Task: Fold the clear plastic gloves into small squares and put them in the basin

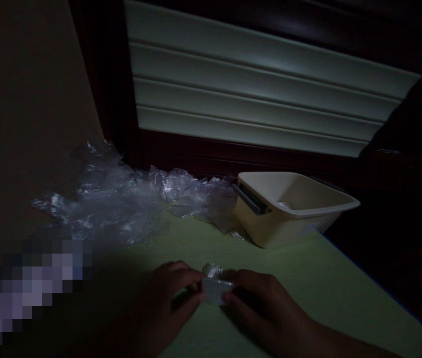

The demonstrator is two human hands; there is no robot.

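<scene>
Very dim, heavy shadows, grainy

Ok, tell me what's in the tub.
Inside the tub, a small, pale, shiny scrap shows just past the near rim, possibly clear plastic. The near wall covers the bottom, so anything lying lower can't be seen.

Glossy, crinkled clear plastic wrappers (117,199)

The tabletop (192,243) was dull green, with a blue line along its right edge. The tub (300,228) was plain cream, its handle (250,200) dark grey. The piece (216,291) I gripped looked greyish and translucent. Pale grey-green slats (233,89) striped the dark reddish-brown frame (181,151).
</scene>
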